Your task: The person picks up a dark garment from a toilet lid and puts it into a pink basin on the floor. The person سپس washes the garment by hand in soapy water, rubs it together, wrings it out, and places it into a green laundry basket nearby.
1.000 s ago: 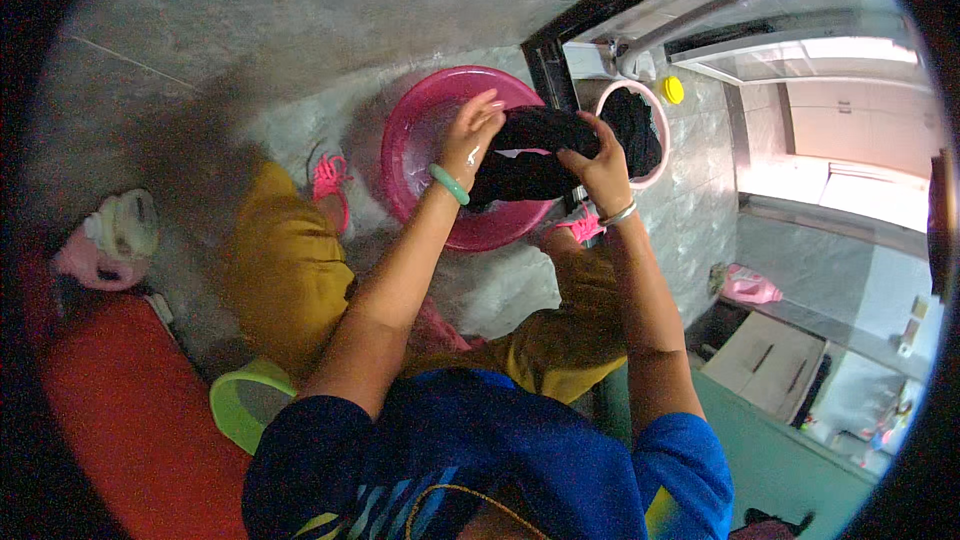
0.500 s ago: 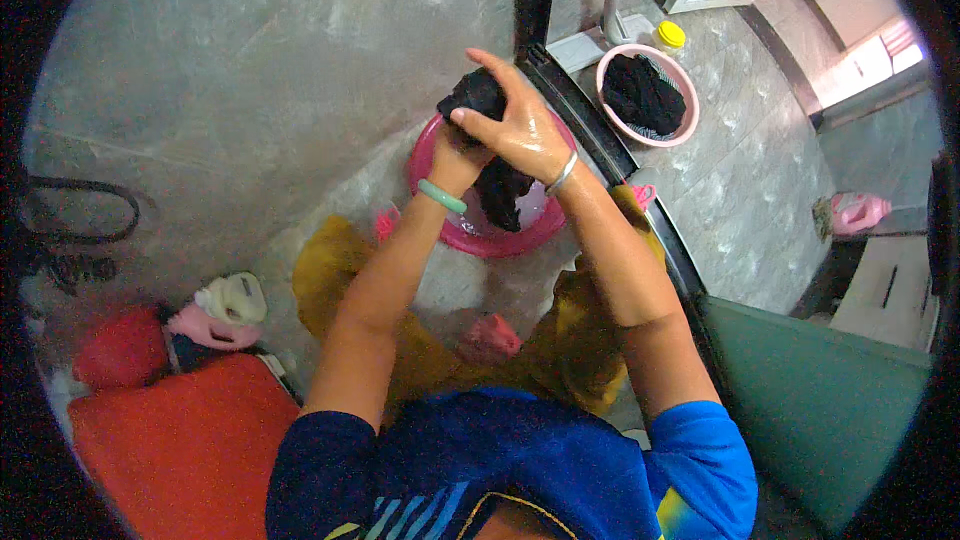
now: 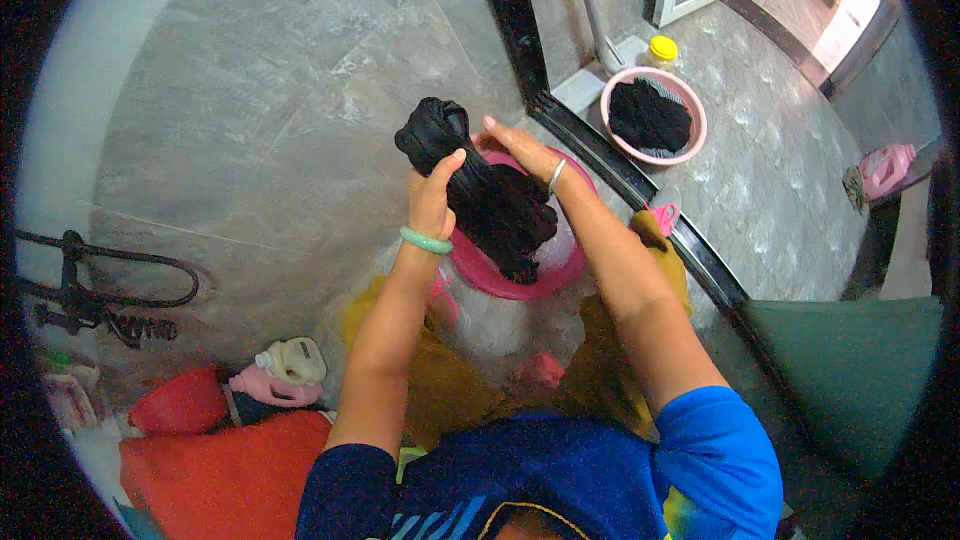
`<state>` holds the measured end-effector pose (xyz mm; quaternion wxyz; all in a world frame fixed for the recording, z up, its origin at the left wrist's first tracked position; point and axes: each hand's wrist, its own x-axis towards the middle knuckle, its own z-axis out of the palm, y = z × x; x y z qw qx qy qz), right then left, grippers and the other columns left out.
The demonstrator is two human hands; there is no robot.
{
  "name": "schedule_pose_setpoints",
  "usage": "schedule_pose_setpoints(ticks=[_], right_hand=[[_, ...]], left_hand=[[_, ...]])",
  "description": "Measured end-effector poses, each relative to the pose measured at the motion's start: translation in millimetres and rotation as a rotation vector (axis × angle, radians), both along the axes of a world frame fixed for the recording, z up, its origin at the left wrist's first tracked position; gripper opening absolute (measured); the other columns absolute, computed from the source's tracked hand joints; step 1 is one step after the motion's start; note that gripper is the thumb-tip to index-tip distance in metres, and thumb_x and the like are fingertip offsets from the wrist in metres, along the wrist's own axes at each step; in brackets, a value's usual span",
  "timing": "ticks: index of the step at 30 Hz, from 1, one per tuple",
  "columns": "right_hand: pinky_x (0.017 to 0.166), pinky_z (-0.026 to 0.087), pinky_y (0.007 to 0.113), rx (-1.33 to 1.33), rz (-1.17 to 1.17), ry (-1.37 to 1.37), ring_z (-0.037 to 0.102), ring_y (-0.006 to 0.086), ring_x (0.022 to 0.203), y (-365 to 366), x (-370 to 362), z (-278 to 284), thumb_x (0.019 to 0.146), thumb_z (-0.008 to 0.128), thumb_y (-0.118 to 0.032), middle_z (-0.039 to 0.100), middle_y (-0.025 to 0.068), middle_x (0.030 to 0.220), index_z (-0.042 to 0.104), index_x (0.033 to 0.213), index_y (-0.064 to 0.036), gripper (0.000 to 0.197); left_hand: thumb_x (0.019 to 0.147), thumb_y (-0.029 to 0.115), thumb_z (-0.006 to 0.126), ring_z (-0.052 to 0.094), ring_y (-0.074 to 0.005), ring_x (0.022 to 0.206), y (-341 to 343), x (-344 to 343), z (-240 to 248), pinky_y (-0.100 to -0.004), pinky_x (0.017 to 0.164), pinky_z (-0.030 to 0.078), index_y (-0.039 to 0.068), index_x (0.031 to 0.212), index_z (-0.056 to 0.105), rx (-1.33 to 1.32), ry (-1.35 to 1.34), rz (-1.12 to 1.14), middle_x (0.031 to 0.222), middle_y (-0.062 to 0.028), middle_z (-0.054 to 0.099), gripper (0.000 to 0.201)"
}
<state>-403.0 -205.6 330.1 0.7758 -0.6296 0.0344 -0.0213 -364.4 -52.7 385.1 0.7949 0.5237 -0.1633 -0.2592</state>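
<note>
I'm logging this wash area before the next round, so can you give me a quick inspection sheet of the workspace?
Surface: grey tiled floor, foamy under the basin.
Job's things: black garment, twisted, above the pink basin.
Clutter: second basin of dark laundry, yellow-capped bottle, detergent jugs, red bag.
Hands: left hand and right hand both grip the garment.
Cables: nothing seen.
Surroundings: black door track, metal rack.
</note>
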Motion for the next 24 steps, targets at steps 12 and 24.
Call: schedule_pose_setpoints(ticks=[12, 24], right_hand=[[0.087, 0.038, 0.031, 0.523, 0.092, 0.130, 0.050, 0.0212, 0.098, 45, -17, 4, 0.078, 0.050, -0.053, 0.051, 0.0090, 0.111, 0.041, 0.121, -0.0036, 0.066], [0.081, 0.043, 0.033, -0.660, -0.136, 0.269, 0.056, 0.0282, 0.094, 63, -14, -21, 0.061, 0.072, -0.035, 0.054, 0.0235, 0.102, 0.008, 0.134, 0.0011, 0.103]], left_hand=[[0.066, 0.015, 0.069, 0.057, -0.0212, 0.066, -46, 92, -42, -0.0328, 0.061, 0.047, -0.002, 0.083, 0.057, 0.043, 0.296, 0.205, 0.077, -0.0084, 0.057, 0.027], [0.062, 0.021, 0.069, 0.047, -0.0398, 0.103, -47, 82, -101, -0.0372, 0.089, 0.039, -0.011, 0.123, 0.028, 1.314, -0.550, 0.162, 0.111, -0.0282, 0.048, 0.080]])
